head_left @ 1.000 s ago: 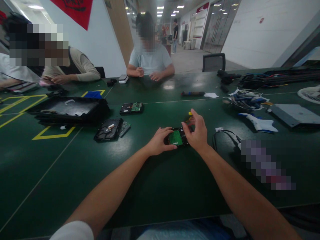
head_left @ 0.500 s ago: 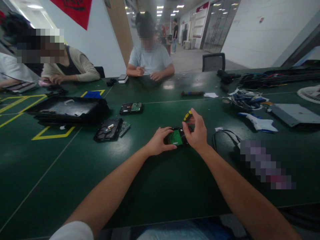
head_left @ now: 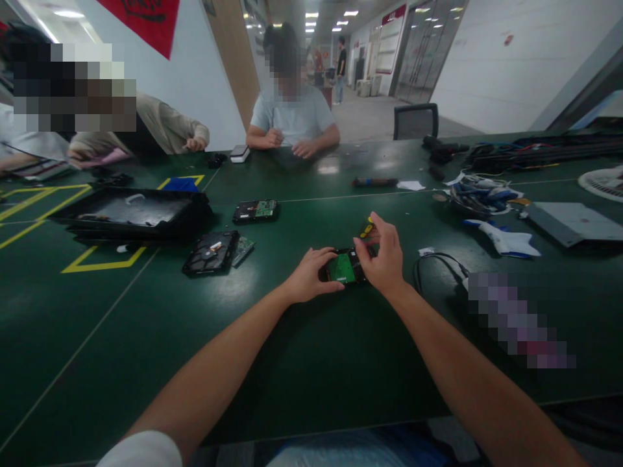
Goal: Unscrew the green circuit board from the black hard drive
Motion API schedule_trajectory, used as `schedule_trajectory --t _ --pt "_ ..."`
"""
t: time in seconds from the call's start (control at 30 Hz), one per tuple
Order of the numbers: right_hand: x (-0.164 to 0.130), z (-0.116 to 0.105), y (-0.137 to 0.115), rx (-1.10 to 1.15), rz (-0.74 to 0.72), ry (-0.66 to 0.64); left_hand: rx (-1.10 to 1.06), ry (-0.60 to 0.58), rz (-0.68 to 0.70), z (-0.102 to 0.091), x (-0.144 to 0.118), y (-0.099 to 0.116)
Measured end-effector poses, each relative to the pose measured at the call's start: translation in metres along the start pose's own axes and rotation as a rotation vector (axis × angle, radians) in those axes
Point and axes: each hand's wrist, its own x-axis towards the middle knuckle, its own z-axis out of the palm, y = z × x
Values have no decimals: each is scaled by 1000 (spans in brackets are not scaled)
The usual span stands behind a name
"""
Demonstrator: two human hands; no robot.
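Note:
A black hard drive (head_left: 343,267), its green circuit board facing up, lies on the dark green table in front of me. My left hand (head_left: 311,275) grips its left end between thumb and fingers. Over the drive's right end, my right hand (head_left: 382,256) is closed on a screwdriver with a yellow and black handle (head_left: 366,228). The screwdriver's tip is hidden behind my fingers, so I cannot tell whether it touches a screw.
To the left lie an opened drive (head_left: 210,251), a loose circuit board (head_left: 242,250), another hard drive (head_left: 256,210) and stacked black trays (head_left: 136,211). Rightward are a cable (head_left: 440,255), a white-blue glove (head_left: 506,239) and a grey metal box (head_left: 574,222). A person (head_left: 292,120) sits opposite.
The screwdriver handle has turned slightly in my right hand, whose fingers shifted a little. My left hand and the drive stay put. At the far left, a co-worker leaned and moved an arm rightward.

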Motion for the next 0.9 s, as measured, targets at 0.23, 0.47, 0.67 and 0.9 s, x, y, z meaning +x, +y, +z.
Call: schedule_trajectory --t 0.23,0.47,0.67,0.9 --pt "0 0 0 21 -3 -7 1 -8 -7 -1 0 1" --pt "0 0 0 15 22 -4 -3 -5 -6 -1 0 2" --pt "-1 -1 -1 4 12 -23 -8 -4 -1 0 1 -1" --pt "-1 0 0 -12 -6 -8 -8 -4 -5 -1 1 1"
